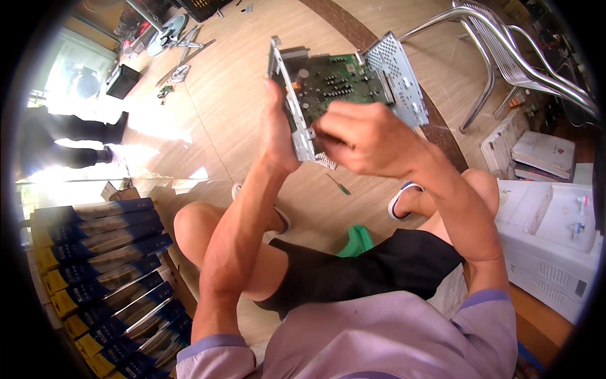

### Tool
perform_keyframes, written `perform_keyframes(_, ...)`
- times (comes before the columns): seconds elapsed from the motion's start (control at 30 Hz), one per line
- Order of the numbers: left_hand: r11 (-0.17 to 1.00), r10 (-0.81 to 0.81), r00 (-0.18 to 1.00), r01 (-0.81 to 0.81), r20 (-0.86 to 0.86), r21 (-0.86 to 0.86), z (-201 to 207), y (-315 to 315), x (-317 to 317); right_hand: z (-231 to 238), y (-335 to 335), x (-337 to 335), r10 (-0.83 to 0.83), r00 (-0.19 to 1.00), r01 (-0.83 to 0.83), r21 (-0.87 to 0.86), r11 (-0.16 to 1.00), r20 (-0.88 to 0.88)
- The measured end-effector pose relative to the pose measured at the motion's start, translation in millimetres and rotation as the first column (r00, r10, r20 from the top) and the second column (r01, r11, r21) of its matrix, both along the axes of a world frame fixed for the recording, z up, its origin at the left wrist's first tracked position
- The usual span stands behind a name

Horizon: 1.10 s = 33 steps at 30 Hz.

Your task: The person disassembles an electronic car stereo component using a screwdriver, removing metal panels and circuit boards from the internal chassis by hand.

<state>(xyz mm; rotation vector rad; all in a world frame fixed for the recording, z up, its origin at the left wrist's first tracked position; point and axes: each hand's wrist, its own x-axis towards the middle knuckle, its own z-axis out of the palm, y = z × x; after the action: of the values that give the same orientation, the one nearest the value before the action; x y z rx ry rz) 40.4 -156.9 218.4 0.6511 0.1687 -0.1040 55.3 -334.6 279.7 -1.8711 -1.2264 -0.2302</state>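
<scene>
My left hand [278, 129] grips a metal chassis [396, 76] by its left side, thumb up along the upright plate. Held up and tilted above the floor, the chassis carries a green circuit board [338, 79] with capacitors and rows of small parts. A perforated metal panel stands at its right end. My right hand [374, 138] is closed at the near edge of the board, fingertips curled beside the left bracket; whatever they pinch is hidden. On the floor below lies a screwdriver [341, 187] with a green handle.
A chrome-framed chair [486, 57] stands at the far right. White plastic housing [549, 234] sits near my right knee, with books [543, 155] behind it. Stacked blue and yellow boxes [101, 271] rise at left. A black box [122, 81] and another person's legs [69, 132] are at far left.
</scene>
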Motion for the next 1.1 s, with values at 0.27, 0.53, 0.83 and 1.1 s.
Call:
perform_keyframes(0.27,0.962,0.238,0.971,-0.239,0.028,0.128,22.1,44.0,1.3,1.1,-97.8,73.8,-0.191,0.582,0.625,0.285,0.726,-0.79)
perform_keyframes(0.53,0.935,0.346,0.938,-0.345,-0.001,0.077,20.3,79.3,-22.7,-115.0,-133.1,47.7,-0.448,0.146,0.589,-0.286,0.756,-0.882)
perform_keyframes(0.83,0.989,0.1,0.982,-0.081,0.158,-0.124,10.6,119.6,-52.2,-200.8,-108.9,18.0,-0.666,0.072,0.178,-0.648,0.741,-0.742)
perform_keyframes(1.1,0.985,0.171,0.972,-0.175,0.161,0.006,19.5,113.0,-64.1,-303.2,-153.4,53.9,-0.533,-0.25,0.586,-0.564,0.582,-0.809)
